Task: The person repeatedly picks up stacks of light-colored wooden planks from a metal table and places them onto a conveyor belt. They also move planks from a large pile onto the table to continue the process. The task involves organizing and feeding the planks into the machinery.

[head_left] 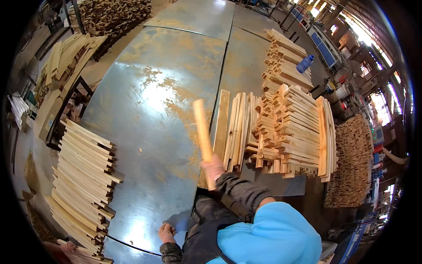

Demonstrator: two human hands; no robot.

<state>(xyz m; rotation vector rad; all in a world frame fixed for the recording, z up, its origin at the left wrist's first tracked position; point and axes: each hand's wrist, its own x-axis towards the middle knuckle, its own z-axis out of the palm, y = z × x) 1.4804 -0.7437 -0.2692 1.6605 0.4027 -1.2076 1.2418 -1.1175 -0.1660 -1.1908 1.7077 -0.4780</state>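
My right hand [212, 168] is closed around a pale wooden slat [202, 127], gripping it in its lower part. The slat is raised at a slant over the metal table [145, 158], its far end pointing away from me. My left hand [166, 232] is by the table's near edge, its fingers curled, and I see nothing in it. Just right of the slat, several longer wooden strips [233, 132] lie side by side. Beyond them rises a stack of cut wooden pieces [299, 127]. A row of slats [83, 176] lies along the table's left side.
Another person's hand [69, 247] touches wood at the lower left. Sawdust [184, 105] is scattered over the table. A blue bottle [304, 64] stands on the far right pile. Big wood stacks rise at the back left [110, 17] and far right [350, 163].
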